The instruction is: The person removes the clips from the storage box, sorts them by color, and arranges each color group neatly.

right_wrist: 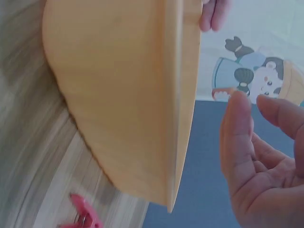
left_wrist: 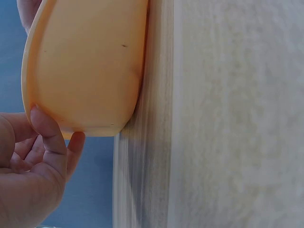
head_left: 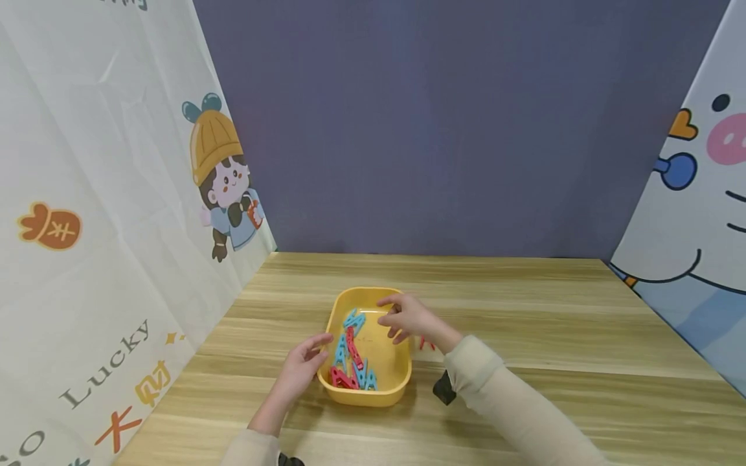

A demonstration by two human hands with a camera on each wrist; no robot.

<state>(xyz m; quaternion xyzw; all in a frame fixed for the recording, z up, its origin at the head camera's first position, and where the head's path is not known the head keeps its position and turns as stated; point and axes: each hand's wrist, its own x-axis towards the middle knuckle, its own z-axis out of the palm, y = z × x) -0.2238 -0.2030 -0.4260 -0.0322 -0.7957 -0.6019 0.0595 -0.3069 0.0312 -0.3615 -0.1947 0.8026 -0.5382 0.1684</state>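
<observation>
A yellow plastic basin [head_left: 370,399] stands on the wooden table, and blue clothespins [head_left: 354,320] and red clothespins [head_left: 353,348] lie along its left side. My left hand [head_left: 300,369] is at the basin's left edge; in the left wrist view its relaxed fingertips touch the outer wall. Above the right part of the basin hovers my right hand [head_left: 408,317], its thumb and fingers apart with nothing between them, as the right wrist view also shows. Outside the basin on the right, a red clothespin [right_wrist: 84,214] lies on the table, partly hidden by the right arm in the head view.
The wooden table [head_left: 524,304] reaches back to a dark blue-grey panel [head_left: 443,129]. Printed white sheets hang at the left [head_left: 116,194] and right [head_left: 699,220]. A black wrist strap piece [head_left: 445,388] shows under the right sleeve.
</observation>
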